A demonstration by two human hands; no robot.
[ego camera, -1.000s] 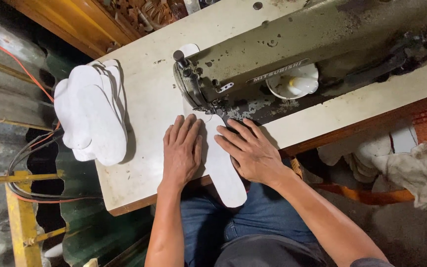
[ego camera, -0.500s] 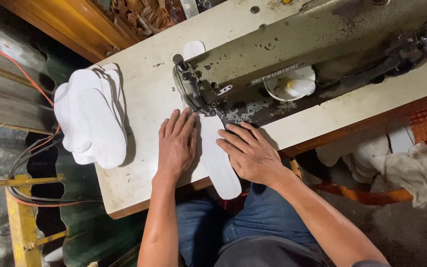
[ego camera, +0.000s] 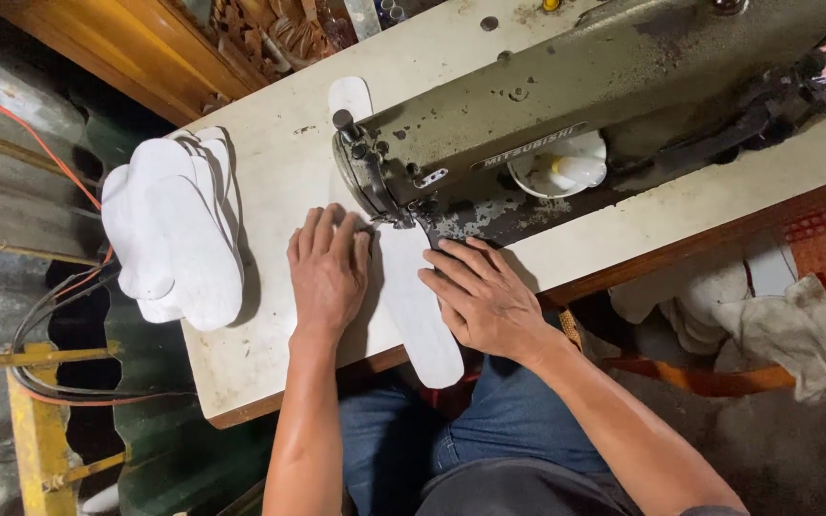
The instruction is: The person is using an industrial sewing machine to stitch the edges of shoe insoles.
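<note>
A long white sole-shaped piece lies under the head of a grey-green sewing machine; its far tip shows beyond the machine and its near end hangs over the table edge. My left hand lies flat on the table, its fingertips on the piece's left edge by the needle. Pressing on the piece's right side is my right hand, fingers spread. Both hands rest flat and grip nothing.
A stack of several white sole-shaped pieces sits at the left end of the cream table. A white bobbin holder sits under the machine arm. Crumpled cloth lies on the floor to the right; a yellow frame and cables lie to the left.
The white piece has moved away from me under the machine head, so its far tip now shows further out. Both hands slid forward with it.
</note>
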